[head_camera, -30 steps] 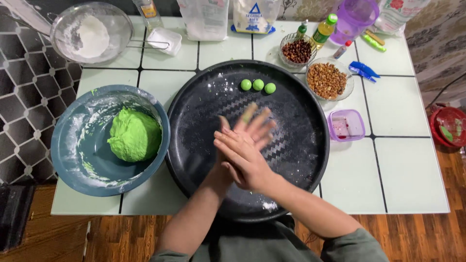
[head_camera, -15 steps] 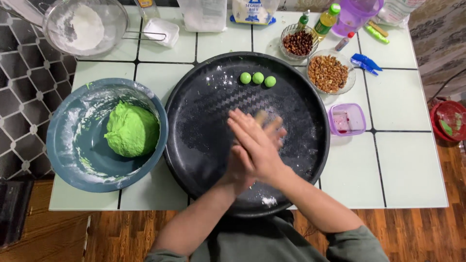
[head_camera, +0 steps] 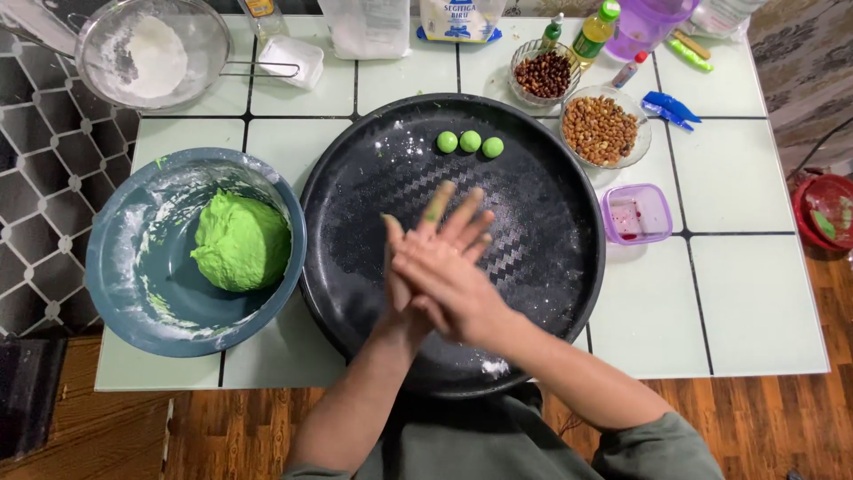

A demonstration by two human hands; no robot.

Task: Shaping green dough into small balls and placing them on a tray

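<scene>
My left hand (head_camera: 396, 267) and my right hand (head_camera: 449, 280) are pressed palm to palm over the middle of a round black tray (head_camera: 582, 267), the right one on top. A smear of green dough shows on a left fingertip; whatever lies between the palms is mostly hidden. Three small green dough balls (head_camera: 469, 141) sit in a row at the far side of the tray. To the left, a blue floured bowl (head_camera: 111, 267) holds a big lump of green dough (head_camera: 240, 242).
On the white tiled table (head_camera: 737, 293) stand a sieve of flour (head_camera: 151, 53) at the far left, a bowl of peanuts (head_camera: 602, 129), a bowl of dark beans (head_camera: 542, 76), a small purple box (head_camera: 636, 213), bottles and bags at the back. A red container (head_camera: 826, 209) sits right of the table.
My hands have slid against each other, the right one drawing back towards me over the left. The tray, the bowl and the three balls have not moved.
</scene>
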